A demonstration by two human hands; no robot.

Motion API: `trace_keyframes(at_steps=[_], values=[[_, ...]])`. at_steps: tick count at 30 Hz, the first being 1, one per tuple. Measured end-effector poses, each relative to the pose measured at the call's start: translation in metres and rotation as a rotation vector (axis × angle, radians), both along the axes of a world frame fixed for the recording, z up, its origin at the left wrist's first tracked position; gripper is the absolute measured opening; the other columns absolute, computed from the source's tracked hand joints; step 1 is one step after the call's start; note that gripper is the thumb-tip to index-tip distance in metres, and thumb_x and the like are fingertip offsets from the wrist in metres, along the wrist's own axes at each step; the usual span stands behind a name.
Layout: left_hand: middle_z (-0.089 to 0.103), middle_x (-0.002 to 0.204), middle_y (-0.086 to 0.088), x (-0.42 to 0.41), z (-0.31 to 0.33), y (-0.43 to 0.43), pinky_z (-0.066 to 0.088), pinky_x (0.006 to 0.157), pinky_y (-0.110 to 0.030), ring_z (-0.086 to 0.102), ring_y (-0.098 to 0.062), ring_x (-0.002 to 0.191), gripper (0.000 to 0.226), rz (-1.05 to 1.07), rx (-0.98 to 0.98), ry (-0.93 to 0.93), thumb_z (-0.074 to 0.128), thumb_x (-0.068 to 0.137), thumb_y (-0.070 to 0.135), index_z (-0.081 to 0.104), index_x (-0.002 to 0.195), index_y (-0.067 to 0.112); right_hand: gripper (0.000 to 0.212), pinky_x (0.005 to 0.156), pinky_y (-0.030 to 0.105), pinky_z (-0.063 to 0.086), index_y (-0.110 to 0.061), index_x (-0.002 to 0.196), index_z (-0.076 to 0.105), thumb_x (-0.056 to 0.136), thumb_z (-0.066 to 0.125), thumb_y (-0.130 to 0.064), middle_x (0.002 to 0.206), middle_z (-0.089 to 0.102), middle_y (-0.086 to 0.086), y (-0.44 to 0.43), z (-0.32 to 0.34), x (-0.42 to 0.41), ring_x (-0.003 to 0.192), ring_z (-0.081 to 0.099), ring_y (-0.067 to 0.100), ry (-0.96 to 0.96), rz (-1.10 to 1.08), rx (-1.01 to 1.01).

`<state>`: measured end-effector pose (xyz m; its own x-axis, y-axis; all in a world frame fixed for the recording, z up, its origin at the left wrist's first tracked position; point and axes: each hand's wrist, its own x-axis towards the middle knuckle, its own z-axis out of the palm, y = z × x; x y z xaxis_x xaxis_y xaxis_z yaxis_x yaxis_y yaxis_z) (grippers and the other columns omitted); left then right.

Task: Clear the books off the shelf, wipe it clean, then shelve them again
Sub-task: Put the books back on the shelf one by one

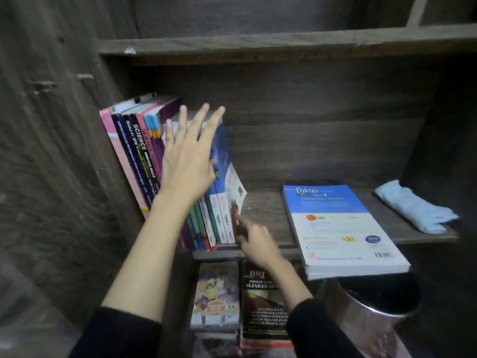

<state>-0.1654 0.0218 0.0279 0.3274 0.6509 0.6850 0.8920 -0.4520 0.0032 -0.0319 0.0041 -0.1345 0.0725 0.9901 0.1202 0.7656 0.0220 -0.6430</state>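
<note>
Left hand (188, 161) flat and wide open, fingers spread, palm against the row of upright books (139, 156) at the left end of the shelf (265, 210). It grips nothing, only presses. The row leans left against the side wall, spines facing out.

Right hand (254, 241) sits lower, at the bottom front corner of the rightmost thin book (236, 192) in that row. Fingertips are at its lower edge, but motion blur hides them, so I can't tell if they pinch it or just touch it.

Still flat on the shelf: a blue-and-white "fokus" book (340, 228) on top of another one, right of the row and well apart from it, front edge overhanging the shelf lip.

Pale blue cloth (413, 210) lies bunched at the far right end of the shelf.

Below the shelf there are more books lying flat — a black "SEJARAH" one (260, 306) beside a colourful one (216, 295) — and a shiny metal bin (361, 319) to their right.
</note>
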Motion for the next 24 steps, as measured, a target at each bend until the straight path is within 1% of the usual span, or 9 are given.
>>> trace_keyframes(at_steps=[2, 4, 5, 7, 9, 12, 16, 19, 24], values=[[0.022, 0.156, 0.001, 0.016, -0.009, -0.017, -0.006, 0.113, -0.039, 0.008, -0.024, 0.146, 0.07, -0.116, 0.075, -0.138, 0.057, 0.088, 0.011, 0.024, 0.149, 0.023, 0.051, 0.093, 0.037, 0.047, -0.019, 0.135, 0.052, 0.086, 0.048, -0.004, 0.122, 0.064, 0.015, -0.008, 0.014, 0.014, 0.114, 0.058, 0.033, -0.007, -0.131, 0.134], [0.045, 0.143, 0.0, 0.036, -0.023, -0.03, 0.012, 0.114, -0.041, 0.032, -0.024, 0.138, 0.049, -0.201, 0.135, -0.318, 0.052, 0.086, 0.008, 0.051, 0.133, 0.021, 0.044, 0.091, 0.037, 0.046, -0.013, 0.125, 0.06, 0.084, 0.048, -0.001, 0.116, 0.066, 0.016, -0.015, 0.028, 0.03, 0.11, 0.059, 0.033, 0.008, -0.274, 0.257], [0.054, 0.132, 0.0, 0.048, -0.031, -0.033, 0.024, 0.11, -0.041, 0.044, -0.024, 0.128, 0.04, -0.213, 0.133, -0.398, 0.051, 0.084, 0.008, 0.06, 0.122, 0.019, 0.041, 0.089, 0.037, 0.044, -0.011, 0.121, 0.063, 0.084, 0.048, -0.001, 0.114, 0.067, 0.016, -0.019, 0.032, 0.042, 0.109, 0.058, 0.033, 0.01, -0.35, 0.3], [0.06, 0.118, 0.0, 0.071, -0.048, -0.036, 0.037, 0.096, -0.038, 0.054, -0.025, 0.111, 0.03, -0.19, -0.018, -0.492, 0.049, 0.085, 0.01, 0.065, 0.109, 0.019, 0.035, 0.089, 0.037, 0.04, -0.009, 0.117, 0.066, 0.087, 0.048, -0.003, 0.112, 0.067, 0.016, -0.027, 0.036, 0.065, 0.109, 0.055, 0.034, 0.017, -0.484, 0.343], [0.057, 0.119, -0.004, 0.093, -0.068, -0.036, 0.038, 0.092, -0.037, 0.052, -0.027, 0.111, 0.027, -0.136, -0.292, -0.474, 0.047, 0.091, 0.014, 0.062, 0.113, 0.019, 0.032, 0.091, 0.037, 0.038, -0.007, 0.116, 0.066, 0.089, 0.048, -0.007, 0.115, 0.066, 0.015, -0.035, 0.033, 0.092, 0.112, 0.053, 0.034, -0.008, -0.592, 0.323], [0.055, 0.121, -0.009, 0.116, -0.1, -0.034, 0.041, 0.09, -0.036, 0.052, -0.031, 0.112, 0.026, -0.069, -0.591, -0.381, 0.043, 0.095, 0.02, 0.059, 0.115, 0.017, 0.035, 0.096, 0.038, 0.035, -0.006, 0.124, 0.059, 0.093, 0.048, -0.019, 0.128, 0.058, 0.014, -0.043, 0.025, 0.131, 0.12, 0.046, 0.034, -0.112, -0.701, 0.154], [0.055, 0.127, -0.018, 0.14, -0.124, -0.024, 0.04, 0.095, -0.038, 0.051, -0.037, 0.117, 0.037, -0.02, -0.896, -0.283, 0.038, 0.098, 0.03, 0.058, 0.12, 0.008, 0.06, 0.103, 0.042, 0.031, -0.005, 0.138, 0.041, 0.096, 0.043, -0.048, 0.145, 0.039, 0.013, -0.057, 0.014, 0.171, 0.129, 0.036, 0.037, -0.127, -0.847, -0.15], [0.052, 0.13, -0.025, 0.153, -0.135, -0.018, 0.04, 0.097, -0.039, 0.049, -0.039, 0.121, 0.048, 0.026, -0.998, -0.228, 0.036, 0.101, 0.037, 0.053, 0.125, -0.001, 0.076, 0.105, 0.045, 0.029, -0.002, 0.142, 0.032, 0.093, 0.04, -0.06, 0.147, 0.034, 0.014, -0.063, 0.009, 0.185, 0.133, 0.031, 0.036, -0.086, -0.86, -0.275], [0.061, 0.118, -0.022, 0.165, -0.153, -0.005, 0.049, 0.09, -0.04, 0.057, -0.038, 0.109, 0.051, 0.071, -1.019, -0.303, 0.049, 0.094, 0.045, 0.06, 0.111, -0.001, 0.072, 0.101, 0.043, 0.033, -0.003, 0.132, 0.048, 0.09, 0.046, -0.061, 0.138, 0.045, 0.015, -0.066, 0.01, 0.194, 0.131, 0.033, 0.033, -0.121, -0.849, -0.255]])
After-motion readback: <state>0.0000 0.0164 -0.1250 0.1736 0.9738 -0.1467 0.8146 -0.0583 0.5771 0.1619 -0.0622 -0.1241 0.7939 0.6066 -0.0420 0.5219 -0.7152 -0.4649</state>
